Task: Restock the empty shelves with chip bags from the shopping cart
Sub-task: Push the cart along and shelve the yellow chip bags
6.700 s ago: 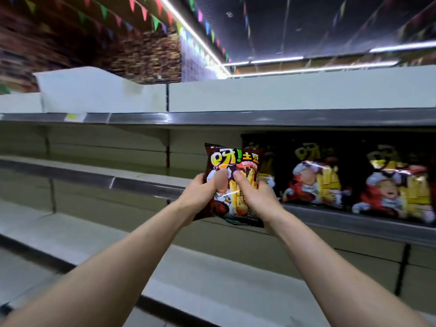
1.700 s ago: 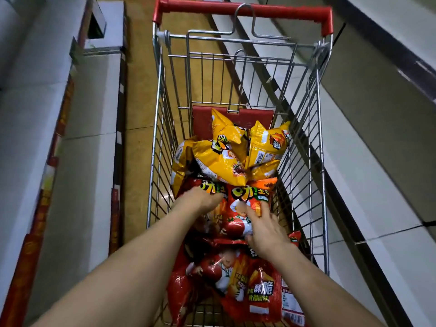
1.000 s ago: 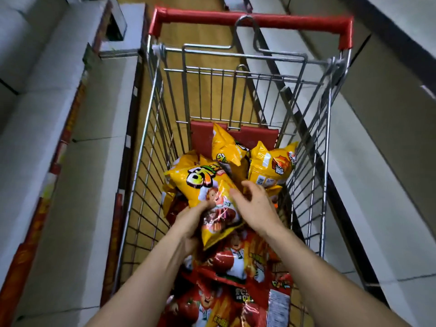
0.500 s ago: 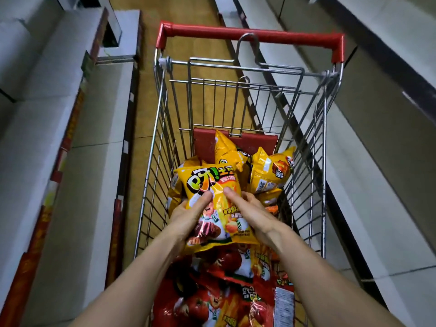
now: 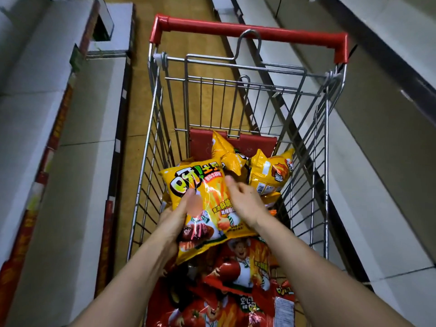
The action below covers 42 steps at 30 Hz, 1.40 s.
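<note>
"Head camera looks down on what, biggest first?"
"Grey shelving [image 5: 389, 161] runs along the right of the aisle and pale ledges [image 5: 30, 119] along the left. Between them stands the shopping cart [image 5: 212, 95], its red handle [image 5: 250, 31] at the end far from the person."
"And the load?"
"Red chip bags [image 5: 240, 267] are heaped at the near end of the basket. More yellow bags [image 5: 271, 175] lean against the red seat flap [image 5: 200, 142] at the far end. Over the red ones, about mid-basket, is the yellow chip bag [image 5: 212, 197] being taken."
"How does it lie?"
"Face up, with its long axis running away from the person and leaning a little left. The logo end is farthest and the bottom seam nearest. It's glossy film, puffed with air, printed with fries and a cartoon figure. I'd expect it to be light, slippery and easy to crush."
"The hands?"
"Both are on it. The left hand [image 5: 174, 220] clasps the left edge low down, thumb laid over the front. The right hand [image 5: 245, 204] is curled round the right edge, somewhat higher. Whether the bottom seam touches the red bags I cannot tell."
"What does the next move turn on?"
"Probably lifting it straight up, clear of the wire walls, then swinging sideways. The right arm is nearer the grey shelving."
</note>
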Each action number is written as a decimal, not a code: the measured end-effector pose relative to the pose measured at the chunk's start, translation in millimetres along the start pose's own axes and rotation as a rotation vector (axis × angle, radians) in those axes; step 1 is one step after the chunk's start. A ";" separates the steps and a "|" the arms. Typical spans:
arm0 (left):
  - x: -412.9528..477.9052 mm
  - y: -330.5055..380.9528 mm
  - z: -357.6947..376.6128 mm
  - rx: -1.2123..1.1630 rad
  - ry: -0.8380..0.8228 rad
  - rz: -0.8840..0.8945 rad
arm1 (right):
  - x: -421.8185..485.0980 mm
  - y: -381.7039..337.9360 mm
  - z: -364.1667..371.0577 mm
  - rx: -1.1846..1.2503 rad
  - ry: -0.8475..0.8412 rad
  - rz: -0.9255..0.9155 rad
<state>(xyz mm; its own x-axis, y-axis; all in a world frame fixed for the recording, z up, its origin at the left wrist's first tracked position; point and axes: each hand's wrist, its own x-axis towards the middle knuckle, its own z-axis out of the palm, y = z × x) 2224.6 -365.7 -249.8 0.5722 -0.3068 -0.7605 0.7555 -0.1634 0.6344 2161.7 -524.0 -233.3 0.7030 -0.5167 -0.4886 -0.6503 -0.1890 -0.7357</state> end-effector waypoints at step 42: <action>-59.2 79.6 41.3 -0.217 -0.534 0.151 | -54.9 -21.6 -107.2 0.519 -0.275 0.167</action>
<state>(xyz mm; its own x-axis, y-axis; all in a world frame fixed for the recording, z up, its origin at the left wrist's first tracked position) 2237.7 -399.3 -148.6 0.4816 -0.7499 -0.4536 0.7583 0.0971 0.6447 2106.3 -581.0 -140.4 0.6969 -0.2570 -0.6696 -0.5819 0.3432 -0.7373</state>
